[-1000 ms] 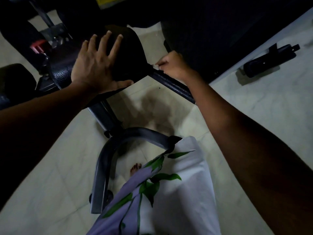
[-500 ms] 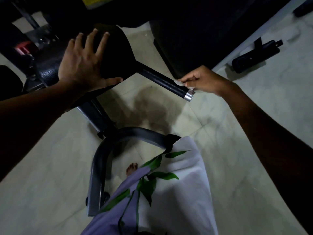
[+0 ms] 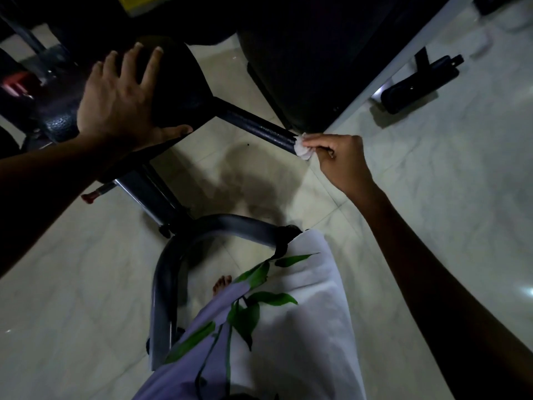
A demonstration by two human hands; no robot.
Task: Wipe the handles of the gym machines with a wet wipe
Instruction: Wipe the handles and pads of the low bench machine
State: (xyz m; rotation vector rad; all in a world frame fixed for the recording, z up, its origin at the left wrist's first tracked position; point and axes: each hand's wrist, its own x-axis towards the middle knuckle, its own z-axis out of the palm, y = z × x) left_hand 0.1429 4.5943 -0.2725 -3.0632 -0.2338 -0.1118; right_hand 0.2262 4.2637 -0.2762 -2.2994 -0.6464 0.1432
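Observation:
A black textured handle bar (image 3: pixel 253 122) sticks out to the right from a black padded seat (image 3: pixel 173 90) of a gym machine. My right hand (image 3: pixel 337 157) pinches a small crumpled white wet wipe (image 3: pixel 302 148) and holds it against the bar's outer end, covering the tip. My left hand (image 3: pixel 121 96) lies flat with fingers spread on top of the padded seat, thumb along its front edge.
A curved grey steel frame tube (image 3: pixel 178 261) runs across the floor in front of my leg. A red-tipped pin (image 3: pixel 92 196) juts from the seat post. Another black handle (image 3: pixel 418 85) lies on the pale tiles at upper right. A large dark machine body (image 3: pixel 302 53) looms behind.
My right hand slid the wipe from the bar's inner end, near the seat, out to its tip, which the wipe now covers. My left hand stayed on the seat.

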